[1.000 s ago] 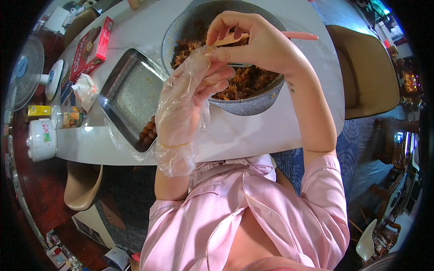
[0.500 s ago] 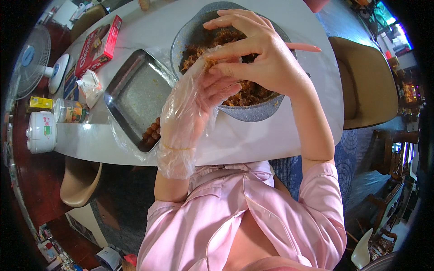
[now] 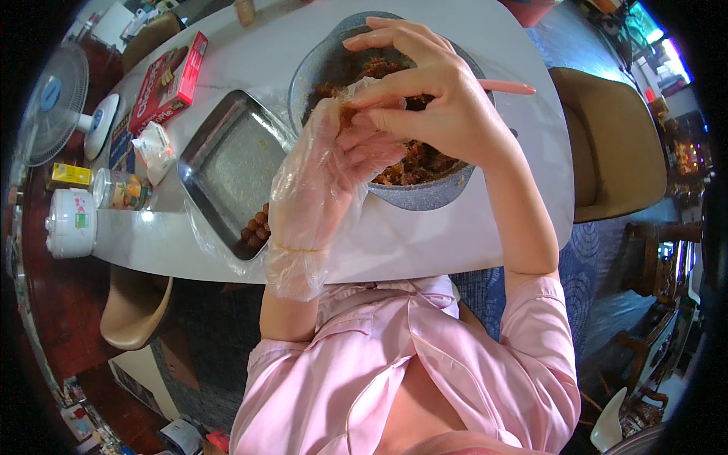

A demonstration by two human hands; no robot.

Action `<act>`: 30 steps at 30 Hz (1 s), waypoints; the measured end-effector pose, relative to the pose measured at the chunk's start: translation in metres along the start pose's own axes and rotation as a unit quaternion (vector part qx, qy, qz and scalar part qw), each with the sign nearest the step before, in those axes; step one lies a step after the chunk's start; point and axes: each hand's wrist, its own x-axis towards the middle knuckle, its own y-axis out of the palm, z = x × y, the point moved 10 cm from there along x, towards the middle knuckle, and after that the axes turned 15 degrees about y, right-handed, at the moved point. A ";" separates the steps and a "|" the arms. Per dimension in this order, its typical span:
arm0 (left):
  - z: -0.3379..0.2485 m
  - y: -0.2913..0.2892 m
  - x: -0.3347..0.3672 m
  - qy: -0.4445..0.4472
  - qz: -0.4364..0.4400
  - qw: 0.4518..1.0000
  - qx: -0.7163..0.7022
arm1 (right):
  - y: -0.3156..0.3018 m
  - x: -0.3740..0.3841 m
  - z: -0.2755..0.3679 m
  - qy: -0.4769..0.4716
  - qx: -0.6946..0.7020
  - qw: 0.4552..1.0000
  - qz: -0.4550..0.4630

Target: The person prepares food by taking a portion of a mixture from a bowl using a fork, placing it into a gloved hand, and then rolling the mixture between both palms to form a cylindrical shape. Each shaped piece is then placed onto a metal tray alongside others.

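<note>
My left hand (image 3: 315, 163) wears a clear plastic glove, held at the wrist by a rubber band. Its curled fingers cup a small lump of brown shredded mixture (image 3: 346, 115), mostly hidden. Bare and bent over it, my right hand (image 3: 436, 95) presses thumb and forefinger to the lump, other fingers stretched out. Both hands are above a grey speckled pot (image 3: 413, 199) containing more of the brown mixture (image 3: 421, 163). A pink handle (image 3: 509, 87) sticks out past the pot's right side. Left of the pot, a metal tray (image 3: 227, 152) has several brown balls (image 3: 256, 230) in its near corner.
Everything stands on a white table (image 3: 425, 246). Toward the left are a red box (image 3: 167, 83), a crumpled white packet (image 3: 154, 148), a clear jar (image 3: 120, 188), a yellow box (image 3: 70, 174), a white small appliance (image 3: 70, 222) and a fan (image 3: 53, 102). A tan chair (image 3: 610, 144) stands at right.
My hands stay together over the pot, with only slight finger movement; the lump is less visible now. The view has shifted a little, so the table items sit slightly lower.
</note>
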 end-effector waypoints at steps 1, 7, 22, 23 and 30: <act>0.003 0.002 -0.001 -0.020 0.009 0.999 -0.032 | -0.001 0.000 -0.002 -0.001 0.000 1.000 -0.006; 0.009 -0.011 0.001 -0.015 0.020 0.995 -0.101 | 0.000 0.000 -0.004 0.025 0.047 0.999 0.003; 0.007 0.010 0.001 -0.028 0.036 0.987 -0.153 | 0.005 0.000 -0.011 0.023 0.038 0.999 0.014; 0.006 0.010 0.000 -0.028 0.036 0.987 -0.152 | 0.003 0.001 -0.010 0.022 0.037 0.999 0.013; 0.004 0.012 0.003 -0.015 -0.011 0.997 -0.071 | -0.010 0.006 -0.022 0.065 0.197 0.978 -0.002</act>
